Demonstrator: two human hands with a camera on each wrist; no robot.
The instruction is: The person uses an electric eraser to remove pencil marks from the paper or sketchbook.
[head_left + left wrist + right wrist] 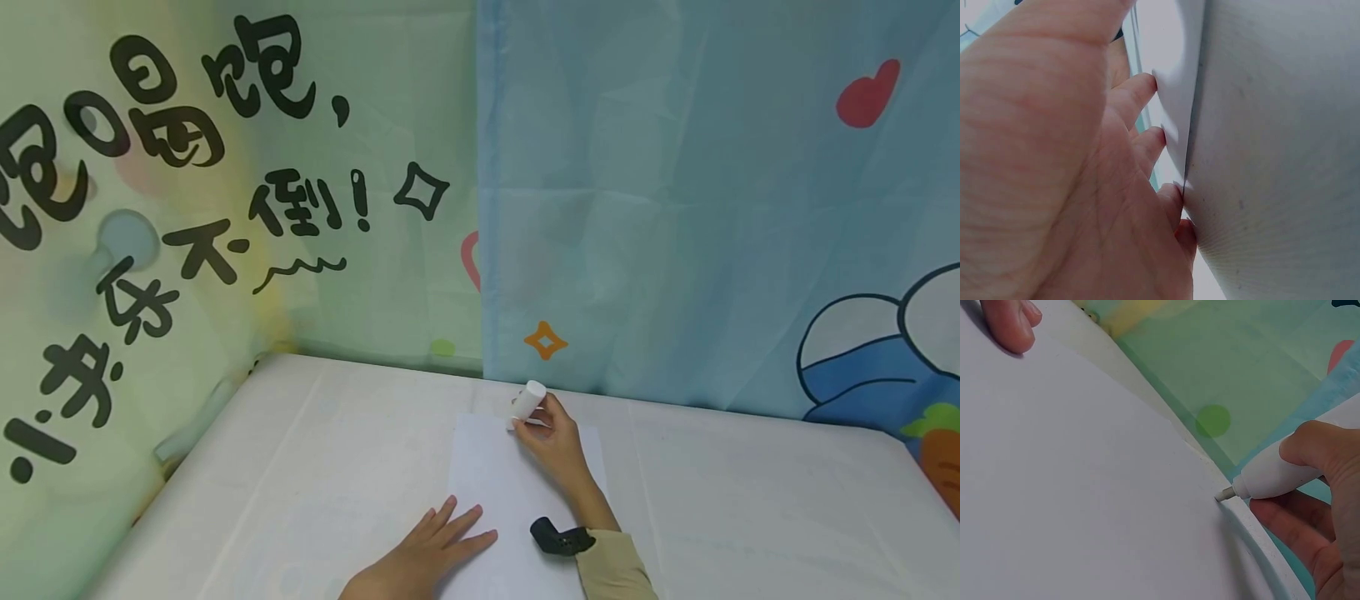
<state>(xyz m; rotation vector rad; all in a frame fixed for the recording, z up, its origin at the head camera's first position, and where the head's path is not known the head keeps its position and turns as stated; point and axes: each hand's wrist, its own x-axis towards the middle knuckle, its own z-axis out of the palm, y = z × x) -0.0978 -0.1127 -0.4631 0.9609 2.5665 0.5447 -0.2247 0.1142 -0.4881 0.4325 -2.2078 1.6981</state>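
A white sheet of paper [510, 508] lies on the table in front of me. My right hand [553, 442] pinches a thick white pen-shaped tool [528, 402] between thumb and fingers near the sheet's far edge. In the right wrist view the tool [1279, 472] tilts down, and its narrow grey tip is at the paper's surface near that edge; whether it presses I cannot tell. My left hand [423, 554] rests with fingers spread at the sheet's left side. Seen from the left wrist, its fingertips [1147, 84] touch the paper [1172, 69].
The table [330, 450] has a white cover. Behind it hangs a blue cloth [645, 208], with a green printed cloth [375, 100] on the left. A black wrist device [561, 537] sits on my right wrist, above a beige sleeve [615, 567].
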